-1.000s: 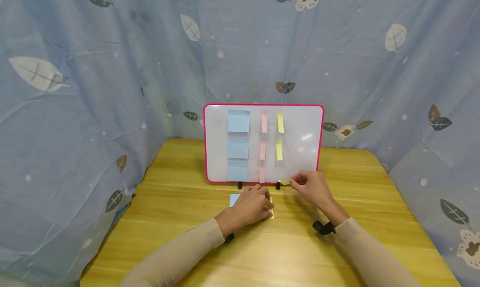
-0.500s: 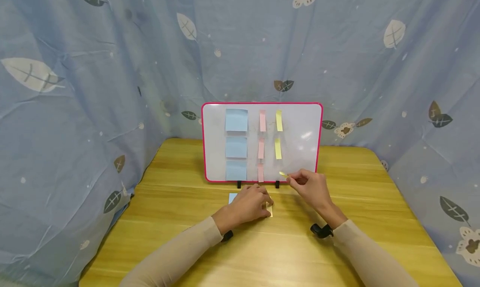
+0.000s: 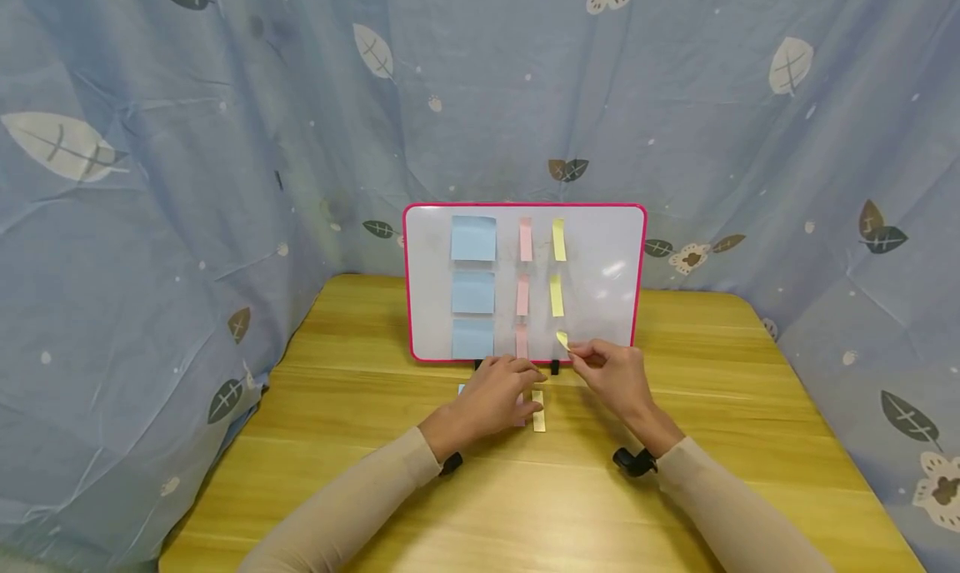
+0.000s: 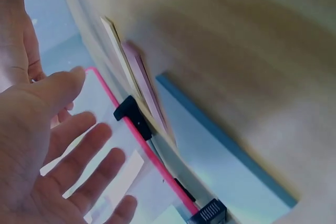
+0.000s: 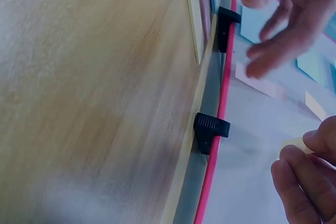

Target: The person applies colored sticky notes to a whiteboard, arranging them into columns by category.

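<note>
My right hand point(image 3: 617, 383) pinches a narrow yellow sticky note point(image 3: 562, 340) between thumb and fingers, in front of the lower part of the whiteboard point(image 3: 600, 294). The note is bent and stands below two yellow notes in the same column. My left hand point(image 3: 495, 396) hovers over the sticky pads with its fingers spread, holding nothing. Beneath it lie a yellow pad point(image 3: 539, 413), a pink pad point(image 4: 143, 82) and a larger blue pad point(image 4: 220, 166) side by side. In the head view the left hand hides most of the pink and blue pads.
Three blue notes point(image 3: 473, 292) form a column on the board, with three pink notes point(image 3: 522, 295) beside them. Black feet point(image 5: 210, 127) hold up the pink-framed board on the wooden table point(image 3: 525, 506). A patterned curtain point(image 3: 480, 82) surrounds the table.
My right hand has raised the yellow note from the board's bottom edge and turned it more upright. My left hand has lifted off the yellow pad and spread its fingers, uncovering the pad.
</note>
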Available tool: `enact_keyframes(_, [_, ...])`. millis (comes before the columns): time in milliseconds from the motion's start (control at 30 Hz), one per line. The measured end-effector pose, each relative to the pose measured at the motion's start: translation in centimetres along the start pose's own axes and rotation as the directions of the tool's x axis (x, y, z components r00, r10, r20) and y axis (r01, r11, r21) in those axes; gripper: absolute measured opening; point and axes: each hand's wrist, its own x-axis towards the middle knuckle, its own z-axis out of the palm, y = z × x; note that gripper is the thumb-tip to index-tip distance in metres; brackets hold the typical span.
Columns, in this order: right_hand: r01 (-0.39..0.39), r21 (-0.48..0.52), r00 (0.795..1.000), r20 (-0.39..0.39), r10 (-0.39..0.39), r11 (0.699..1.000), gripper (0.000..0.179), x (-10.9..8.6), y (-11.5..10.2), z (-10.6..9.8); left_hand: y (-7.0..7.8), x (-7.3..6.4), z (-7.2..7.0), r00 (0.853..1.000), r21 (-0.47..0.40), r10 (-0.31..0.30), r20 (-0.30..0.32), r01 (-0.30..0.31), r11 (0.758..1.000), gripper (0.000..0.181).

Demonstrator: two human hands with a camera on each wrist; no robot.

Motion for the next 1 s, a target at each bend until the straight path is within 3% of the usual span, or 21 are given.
enact_keyframes(267, [0.069, -0.001, 0.997, -0.025, -0.069, 0.998, 0.008, 0.3, 0.2, 0.7, -0.9, 0.7, -0.2, 0.996, 0.068, 0.028, -0.086, -0.023, 0.997, 0.062])
enact_keyframes(600, [0.107, -0.066, 0.994, -0.027, -0.109, 0.992, 0.009, 0.6, 0.2, 1.1, -1.3, 1.3, -0.5, 0.992, 0.141, 0.068, -0.107, -0.053, 0.989, 0.078])
enact_keyframes(1000, [0.094, -0.081, 0.995, -0.027, -0.097, 0.992, 0.011, 0.6, 0.3, 1.3, -1.2, 1.9, -0.7, 0.992, 0.158, 0.071, -0.106, -0.054, 0.986, 0.078])
